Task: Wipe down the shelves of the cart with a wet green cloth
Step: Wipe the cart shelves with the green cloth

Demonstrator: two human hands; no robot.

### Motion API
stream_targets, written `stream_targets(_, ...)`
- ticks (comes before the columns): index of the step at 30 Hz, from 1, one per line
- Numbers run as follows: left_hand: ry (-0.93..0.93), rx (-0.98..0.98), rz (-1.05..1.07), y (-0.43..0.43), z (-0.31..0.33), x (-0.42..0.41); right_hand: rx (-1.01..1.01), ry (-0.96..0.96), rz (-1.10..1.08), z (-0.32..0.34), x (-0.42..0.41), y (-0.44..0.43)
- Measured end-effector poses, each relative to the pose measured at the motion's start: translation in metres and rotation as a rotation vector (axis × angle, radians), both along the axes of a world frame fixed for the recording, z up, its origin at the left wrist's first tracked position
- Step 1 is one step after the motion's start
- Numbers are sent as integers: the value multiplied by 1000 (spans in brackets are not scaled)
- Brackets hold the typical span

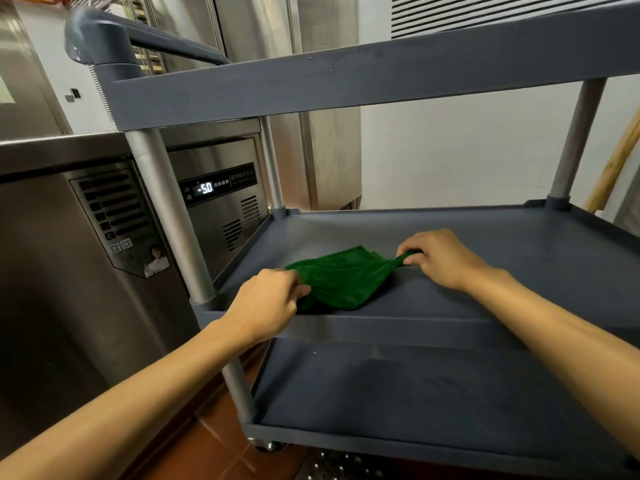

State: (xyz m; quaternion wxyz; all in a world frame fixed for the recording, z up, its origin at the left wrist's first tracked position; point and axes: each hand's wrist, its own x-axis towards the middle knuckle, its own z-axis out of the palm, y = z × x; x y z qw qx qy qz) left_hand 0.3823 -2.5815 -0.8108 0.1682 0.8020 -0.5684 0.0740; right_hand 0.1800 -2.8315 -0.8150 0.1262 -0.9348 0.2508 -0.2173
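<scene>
Lying on the cart's middle shelf (519, 289), the green cloth (341, 277) is pinched between left hand (268, 301) and right hand (440, 259).

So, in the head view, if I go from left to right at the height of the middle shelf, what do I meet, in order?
steel appliance → cart post → left hand → green cloth → right hand → bare middle shelf

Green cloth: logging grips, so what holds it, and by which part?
Both hands: the left hand pinches the left edge of the green cloth, the right hand its bunched right corner.
</scene>
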Motion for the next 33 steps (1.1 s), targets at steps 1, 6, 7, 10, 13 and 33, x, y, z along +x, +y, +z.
stream_targets(1,1,-2,-12,-1,1,-5,-2,0,-3,0,-5,-2)
stream_targets(6,27,-19,-58,-9,4,-27,-25,-16,-3,1,-31,-11)
stream_targets(7,29,-22,-66,-11,3,-31,-31,-19,-6,2,-37,-13)
stream_targets(10,25,-23,-95,-16,3,-45,-44,-24,-22,5,-53,-17)
stream_targets(13,24,-40,-128,-22,3,-57,-62,-17,-36,8,-69,-19)
stream_targets(33,105,-136,-336,-48,3,-122,-151,-37,-160,-7,-212,-11)
